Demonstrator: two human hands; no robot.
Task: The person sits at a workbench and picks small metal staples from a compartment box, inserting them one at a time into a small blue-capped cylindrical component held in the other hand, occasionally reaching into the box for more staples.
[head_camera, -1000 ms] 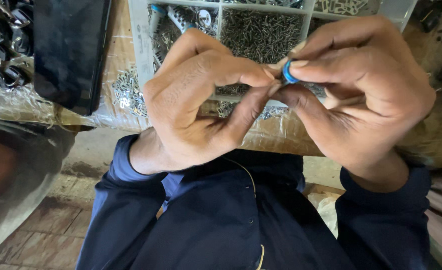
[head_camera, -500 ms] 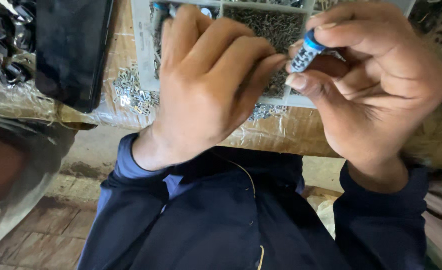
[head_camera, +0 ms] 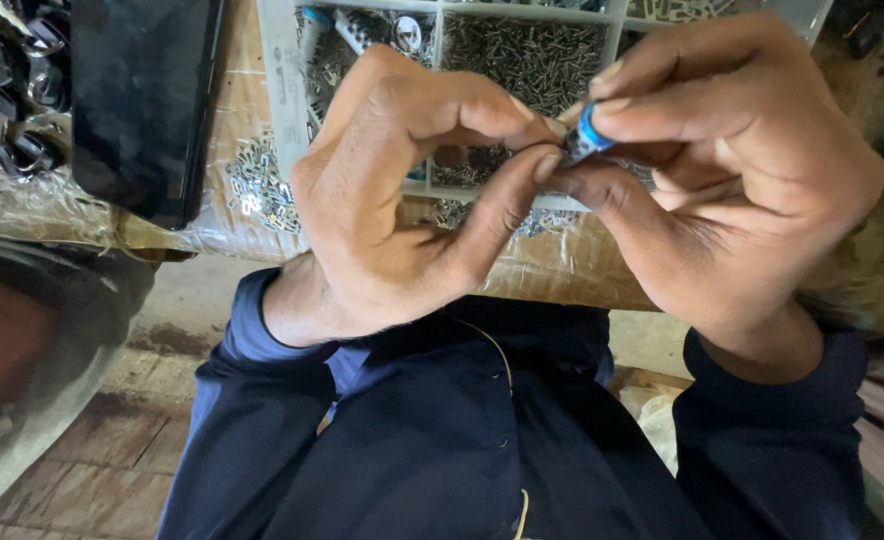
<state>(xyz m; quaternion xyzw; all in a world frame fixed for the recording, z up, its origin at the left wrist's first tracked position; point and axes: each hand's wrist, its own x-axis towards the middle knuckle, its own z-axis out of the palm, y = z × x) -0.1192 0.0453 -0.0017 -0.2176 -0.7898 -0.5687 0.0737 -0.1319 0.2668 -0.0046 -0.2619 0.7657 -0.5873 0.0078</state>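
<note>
Head-camera view, looking down at two hands raised in front of the chest. Both forearms come up from dark blue sleeves (head_camera: 262, 340) and converge at the centre of the frame, wrists bent so that the fingertips meet above the near edge of a compartment box (head_camera: 282, 90).

Left hand (head_camera: 402, 190): back of the hand toward the camera, fingers curled tightly inward, thumb stretched to the right. Thumb and forefinger are closed to a narrow pinch whose tips touch a small blue-and-white cylindrical part (head_camera: 587, 132). Whether this hand actually grips the part or merely touches its end cannot be told.

Right hand (head_camera: 732, 190): fingers folded over from above, thumb pressing from below. The part is clamped between the thumb and the first two fingertips, with only its blue end and a short light band showing; the remainder is hidden by the fingers. The remaining fingers are curled into the palm.

The part thus sits between the two sets of fingertips, held in the air over the box and not touching it.

Surroundings: the white box, divided into cells, holds masses of small metal pieces (head_camera: 522, 50). Loose metal pieces (head_camera: 257, 190) lie just to the left of it on the brown surface (head_camera: 562, 270). A flat black slab (head_camera: 142, 100) lies further left, with dark metal clips (head_camera: 12, 90) beyond it.
</note>
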